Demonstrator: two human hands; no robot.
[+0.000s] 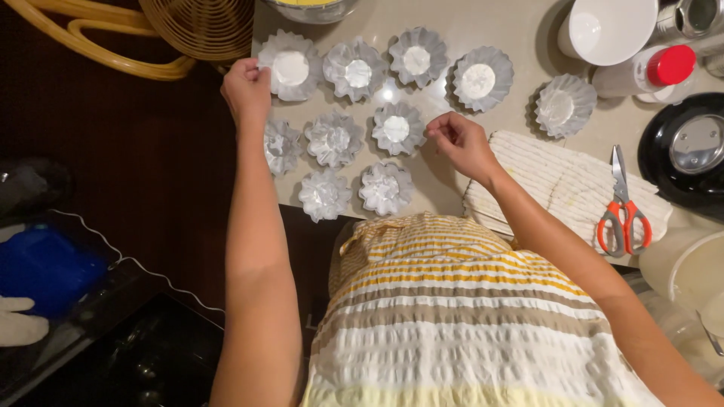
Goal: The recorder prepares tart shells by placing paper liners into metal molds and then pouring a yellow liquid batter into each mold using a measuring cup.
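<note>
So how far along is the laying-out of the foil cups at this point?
Already laid out: nine fluted foil cups in three rows on the countertop. In hand: the left hand touches the top-left cup, and the right hand hovers closed beside the middle row. Left: one cup sits apart, above the folded towel. All cups look empty.

A pale, glossy surface [520,34] carries fluted foil cups [357,69] with white paper liners: four across the back, three in the middle row, two at the front edge, and one more cup [564,104] apart to the right. Beside them lie a folded cream cloth [558,181] with orange-handled scissors [623,211] on it, a white bowl [609,26], a red-capped bottle [648,71] and a black lidded pot [690,147]
</note>
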